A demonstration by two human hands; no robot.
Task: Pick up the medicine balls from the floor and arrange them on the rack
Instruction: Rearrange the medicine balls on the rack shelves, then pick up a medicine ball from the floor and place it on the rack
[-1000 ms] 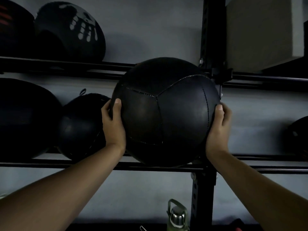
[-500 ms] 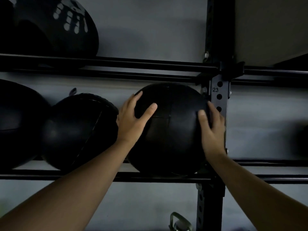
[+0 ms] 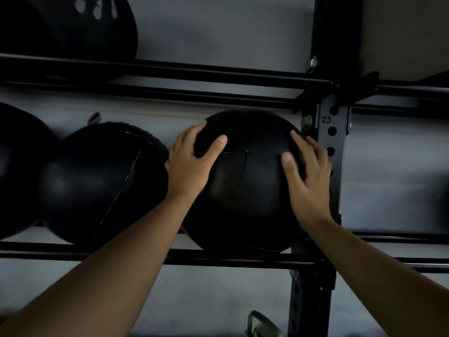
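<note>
Item: round black stitched-leather medicine ball (image 3: 245,190), seated on the two black steel rails of the rack shelf (image 3: 218,260), between the palms.
Grip: left hand (image 3: 192,164) and right hand (image 3: 307,176) laid flat and spread on the ball's front, steadying rather than clasping.
Adjacent: second black medicine ball (image 3: 102,183) just outside the left hand; perforated black upright post (image 3: 331,142) just beyond the right fingers.
Risk: if released unsettled, the ball may roll forward off the rails; fingers could pinch against the post.
</note>
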